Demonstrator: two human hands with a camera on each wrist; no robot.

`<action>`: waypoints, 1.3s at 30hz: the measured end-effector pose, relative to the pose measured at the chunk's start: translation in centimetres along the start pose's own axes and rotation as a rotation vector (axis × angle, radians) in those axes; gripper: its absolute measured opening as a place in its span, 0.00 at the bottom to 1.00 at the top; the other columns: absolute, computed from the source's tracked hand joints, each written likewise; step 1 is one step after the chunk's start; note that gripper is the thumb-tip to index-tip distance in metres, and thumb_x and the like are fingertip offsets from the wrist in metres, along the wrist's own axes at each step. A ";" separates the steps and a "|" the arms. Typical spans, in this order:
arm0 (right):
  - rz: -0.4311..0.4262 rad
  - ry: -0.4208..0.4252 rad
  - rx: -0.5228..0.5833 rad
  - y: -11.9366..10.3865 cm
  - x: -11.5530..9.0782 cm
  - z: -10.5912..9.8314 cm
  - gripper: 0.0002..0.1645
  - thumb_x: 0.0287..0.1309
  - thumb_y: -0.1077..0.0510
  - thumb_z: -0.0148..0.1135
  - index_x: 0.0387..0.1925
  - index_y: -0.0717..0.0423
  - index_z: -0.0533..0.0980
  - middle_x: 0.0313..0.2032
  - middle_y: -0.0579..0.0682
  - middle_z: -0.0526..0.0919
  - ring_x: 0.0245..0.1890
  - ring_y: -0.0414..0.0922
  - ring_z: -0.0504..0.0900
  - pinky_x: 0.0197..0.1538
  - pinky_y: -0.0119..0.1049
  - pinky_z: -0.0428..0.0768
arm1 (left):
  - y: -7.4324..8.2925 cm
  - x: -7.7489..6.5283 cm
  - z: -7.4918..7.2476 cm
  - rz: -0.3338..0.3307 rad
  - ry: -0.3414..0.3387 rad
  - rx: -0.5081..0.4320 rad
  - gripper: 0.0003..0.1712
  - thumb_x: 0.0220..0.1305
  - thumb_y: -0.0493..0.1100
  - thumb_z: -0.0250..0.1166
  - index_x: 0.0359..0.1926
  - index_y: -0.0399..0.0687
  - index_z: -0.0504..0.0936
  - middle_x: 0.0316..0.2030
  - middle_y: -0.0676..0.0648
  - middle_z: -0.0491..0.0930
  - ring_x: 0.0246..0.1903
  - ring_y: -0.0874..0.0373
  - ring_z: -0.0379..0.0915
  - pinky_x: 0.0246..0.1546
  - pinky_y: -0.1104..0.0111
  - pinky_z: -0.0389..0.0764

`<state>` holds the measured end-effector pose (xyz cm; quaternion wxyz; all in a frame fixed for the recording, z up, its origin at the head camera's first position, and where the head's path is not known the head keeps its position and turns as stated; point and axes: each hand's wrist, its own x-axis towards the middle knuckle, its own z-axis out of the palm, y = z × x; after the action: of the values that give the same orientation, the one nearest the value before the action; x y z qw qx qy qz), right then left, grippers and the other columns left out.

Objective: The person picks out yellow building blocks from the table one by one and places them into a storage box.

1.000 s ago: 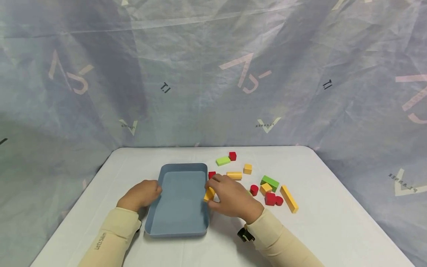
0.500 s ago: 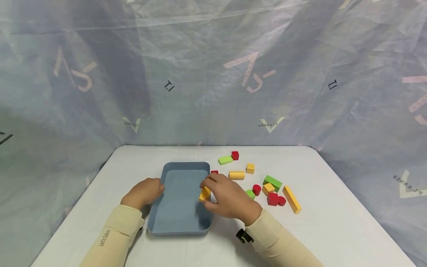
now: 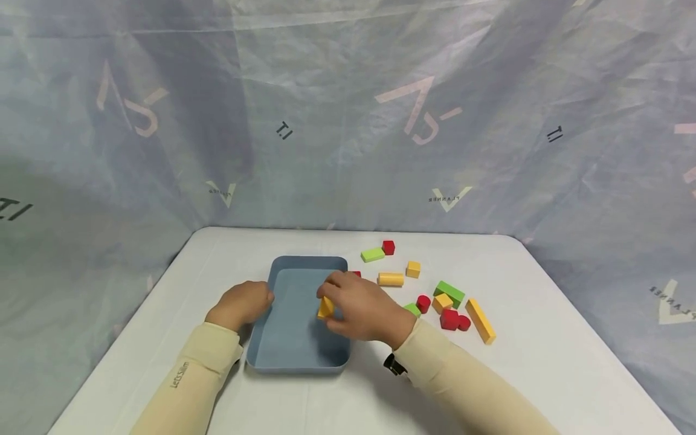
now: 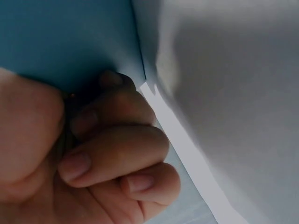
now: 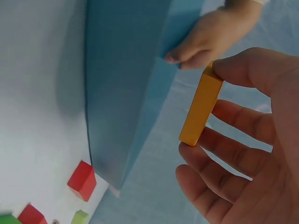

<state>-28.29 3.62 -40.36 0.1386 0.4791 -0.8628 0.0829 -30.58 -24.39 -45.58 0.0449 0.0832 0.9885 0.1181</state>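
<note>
L hand (image 3: 240,303) gripped the blue-grey tray (image 3: 296,347) by its rim at approx. 9 o'clock, fingers curled in. R hand (image 3: 363,307) pinched a yellow block (image 3: 325,309) btwn spread thumb & fingertips, above the tray floor, toward 3 o'clock from ctr. W/ the tray as clock, loose pcs. lay on the white tabletop (image 3: 544,362): red cube (image 3: 388,248) & lt. green block (image 3: 372,255) side by side approx. 2; yellow cylinder (image 3: 391,279) btwn 2 & 3; green block (image 3: 450,293), yellow cube (image 3: 443,302) & red pcs. (image 3: 449,320) bunched approx. 3; yellow bar (image 3: 481,322) beyond them. One red block (image 3: 356,273) sat just beside the tray at 2, part hidden by R hand.
</note>
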 end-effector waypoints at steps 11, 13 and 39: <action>-0.050 -0.045 -0.055 -0.2 0.8 1.8 0.21 0.49 0.48 0.64 0.46 0.46 0.75 0.41 0.40 0.72 0.40 0.37 0.67 0.36 0.29 0.76 | -0.3 -0.1 -0.2 -0.037 -0.034 0.009 0.16 0.67 0.43 0.44 0.25 0.49 0.74 0.18 0.48 0.71 0.21 0.53 0.67 0.26 0.57 0.71; -0.055 -0.056 -0.067 -0.3 0.8 2.0 0.21 0.48 0.48 0.64 0.47 0.47 0.75 0.40 0.40 0.72 0.40 0.37 0.67 0.37 0.29 0.75 | -0.3 0.0 -0.1 -0.044 -0.037 0.003 0.16 0.67 0.43 0.44 0.26 0.49 0.75 0.19 0.47 0.71 0.22 0.53 0.67 0.27 0.57 0.72; -0.094 -0.219 -0.114 -1.5 0.9 3.0 0.22 0.51 0.43 0.64 0.48 0.44 0.74 0.40 0.39 0.72 0.35 0.34 0.66 0.39 0.28 0.75 | 0.4 -0.2 -0.1 -0.024 -0.016 -0.003 0.17 0.68 0.42 0.45 0.23 0.49 0.74 0.17 0.48 0.71 0.19 0.54 0.66 0.23 0.59 0.70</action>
<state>-27.97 1.32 -42.86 0.0741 0.5165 -0.8527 -0.0257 -30.31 -24.02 -45.41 0.0543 0.0722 0.9888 0.1186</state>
